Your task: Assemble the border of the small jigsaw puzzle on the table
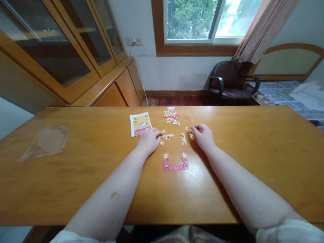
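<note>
My left hand (149, 139) rests on the table with fingers loosely extended, over a corner of the picture card (138, 120). Its fingertips lie beside a few loose yellow puzzle pieces (162, 143) and a small joined yellow section (169, 136). My right hand (204, 136) has thumb and forefinger pinched at a small yellow puzzle piece (191, 132), partly hidden by the fingertips. Another joined section (183, 139) lies between the hands. Closer to me, a U-shaped pink and yellow puzzle border (176, 167) lies flat. Beyond the hands is a heap of pieces (171, 116).
A clear plastic bag (48, 140) lies at the left of the wooden table (253, 152). Past the far edge are a glass-doored cabinet (101, 79), a dark armchair (227, 81) and a bed (280, 96). A white cable (138, 72) hangs from a wall socket.
</note>
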The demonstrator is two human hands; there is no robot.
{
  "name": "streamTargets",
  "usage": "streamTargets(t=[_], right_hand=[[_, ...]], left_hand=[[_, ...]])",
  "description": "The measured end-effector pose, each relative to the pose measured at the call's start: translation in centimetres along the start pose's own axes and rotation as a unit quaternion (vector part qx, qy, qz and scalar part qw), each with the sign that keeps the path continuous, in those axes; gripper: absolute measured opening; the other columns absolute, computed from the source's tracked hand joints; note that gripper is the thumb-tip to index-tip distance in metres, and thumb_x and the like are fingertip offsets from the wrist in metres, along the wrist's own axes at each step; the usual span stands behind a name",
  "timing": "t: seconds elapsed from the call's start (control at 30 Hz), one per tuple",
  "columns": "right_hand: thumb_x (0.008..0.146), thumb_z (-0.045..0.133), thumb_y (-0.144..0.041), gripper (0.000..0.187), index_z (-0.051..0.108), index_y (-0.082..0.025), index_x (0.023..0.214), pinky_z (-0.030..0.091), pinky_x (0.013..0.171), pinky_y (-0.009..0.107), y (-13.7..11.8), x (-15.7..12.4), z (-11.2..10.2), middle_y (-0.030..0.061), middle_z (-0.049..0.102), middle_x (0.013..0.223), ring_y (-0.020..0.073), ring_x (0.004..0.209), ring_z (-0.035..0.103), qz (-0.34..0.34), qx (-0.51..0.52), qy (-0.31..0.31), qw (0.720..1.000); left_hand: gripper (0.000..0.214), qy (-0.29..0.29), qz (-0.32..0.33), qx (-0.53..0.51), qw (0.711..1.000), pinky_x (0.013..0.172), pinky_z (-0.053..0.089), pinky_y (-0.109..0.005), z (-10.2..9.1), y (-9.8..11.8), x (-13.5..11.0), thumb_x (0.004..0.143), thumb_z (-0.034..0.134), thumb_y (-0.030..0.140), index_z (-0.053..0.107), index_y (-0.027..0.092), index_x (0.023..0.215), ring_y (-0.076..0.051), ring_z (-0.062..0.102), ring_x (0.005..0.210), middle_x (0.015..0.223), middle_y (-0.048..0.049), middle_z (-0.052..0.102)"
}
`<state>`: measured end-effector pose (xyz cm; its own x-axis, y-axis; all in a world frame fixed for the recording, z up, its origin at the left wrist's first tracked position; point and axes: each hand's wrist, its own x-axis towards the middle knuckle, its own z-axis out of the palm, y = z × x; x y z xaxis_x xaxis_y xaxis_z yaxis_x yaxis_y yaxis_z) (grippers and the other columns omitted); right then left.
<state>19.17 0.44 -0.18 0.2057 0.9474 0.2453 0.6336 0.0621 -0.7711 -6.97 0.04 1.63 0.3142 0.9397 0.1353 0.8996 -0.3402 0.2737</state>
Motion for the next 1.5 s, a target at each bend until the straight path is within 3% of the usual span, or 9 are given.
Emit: streamTargets(t=[0.53, 0.97, 1.17, 1.5], right_hand=[[0.078, 0.055, -0.039, 0.025, 0.067, -0.019, 0.068, 0.042, 0.074, 0.033, -0.1, -0.1, 0.1, 0.0051, 0.067, 0.074, 0.0211, 0.077, 0.059, -0.004, 0.020, -0.003, 1.000], [0.076, 0.056, -0.039, 0.023, 0.065, -0.019, 0.068, 0.044, 0.074, 0.033, -0.5, -0.3, 0.3, 0.0046, 0.067, 0.074, 0.0213, 0.077, 0.059, -0.002, 0.041, -0.001, 0.999], [0.077, 0.055, -0.040, 0.024, 0.065, -0.019, 0.070, 0.044, 0.077, 0.034, -0.4, -0.4, 0.3, 0.0047, 0.067, 0.076, 0.0215, 0.080, 0.060, -0.006, 0.044, 0.002, 0.999], [0.077, 0.056, -0.039, 0.023, 0.066, -0.019, 0.069, 0.044, 0.076, 0.034, -0.6, -0.4, 0.3, 0.0046, 0.067, 0.076, 0.0213, 0.079, 0.060, -0.002, 0.049, -0.004, 0.999]], left_hand=[[0.018, 0.005, -0.020, 0.029, 0.999, 0.082, 0.044, -0.040, -0.2, -0.3, 0.1, 0.086, 0.058, 0.032, 0.073, 0.024, 0.091, -0.028, 0.058, 0.094, 0.093, -0.0078, 0.069], [0.009, 0.024, -0.052, -0.014, 0.998, 0.087, 0.045, -0.043, 0.7, 0.0, 0.5, 0.079, 0.058, 0.024, 0.066, 0.019, 0.077, -0.028, 0.058, 0.093, 0.092, -0.0096, 0.067], [0.009, 0.015, -0.065, -0.009, 0.998, 0.089, 0.044, -0.045, 1.1, 0.0, 0.6, 0.076, 0.058, 0.023, 0.065, 0.019, 0.078, -0.029, 0.055, 0.097, 0.094, -0.0092, 0.064], [0.009, -0.016, -0.058, -0.012, 0.998, 0.080, 0.046, -0.041, 1.0, 0.0, 0.5, 0.078, 0.056, 0.022, 0.063, 0.021, 0.083, -0.027, 0.060, 0.089, 0.089, -0.0076, 0.069]])
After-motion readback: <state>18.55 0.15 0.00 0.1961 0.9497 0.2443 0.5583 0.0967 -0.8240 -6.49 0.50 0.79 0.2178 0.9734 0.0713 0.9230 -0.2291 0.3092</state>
